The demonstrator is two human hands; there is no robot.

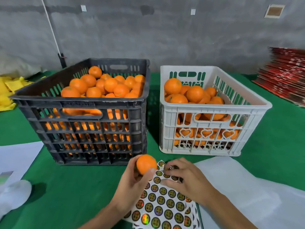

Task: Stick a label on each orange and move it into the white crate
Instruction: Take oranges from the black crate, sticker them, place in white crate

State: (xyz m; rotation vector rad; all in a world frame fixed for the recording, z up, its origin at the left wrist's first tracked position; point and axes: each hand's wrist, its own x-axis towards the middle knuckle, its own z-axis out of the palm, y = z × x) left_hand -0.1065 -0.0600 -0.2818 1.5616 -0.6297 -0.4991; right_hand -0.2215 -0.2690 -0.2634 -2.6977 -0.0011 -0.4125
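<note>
My left hand (132,184) grips one orange (146,163) just above the near end of the label sheet (163,205), in front of the black crate (92,129). My right hand (186,177) rests on the sheet of round holographic labels, and its fingertips pinch at a label (171,167) near the sheet's far edge. The black crate at the left is heaped with oranges (105,85). The white crate (212,128) at the right holds several oranges (191,93), piled toward its left side.
Everything stands on a green table cloth (66,195). White paper sheets (247,192) lie at the near right, more white paper (16,157) at the near left. Yellow bags (8,91) lie at the far left, a red stack of flat boxes (285,75) at the far right.
</note>
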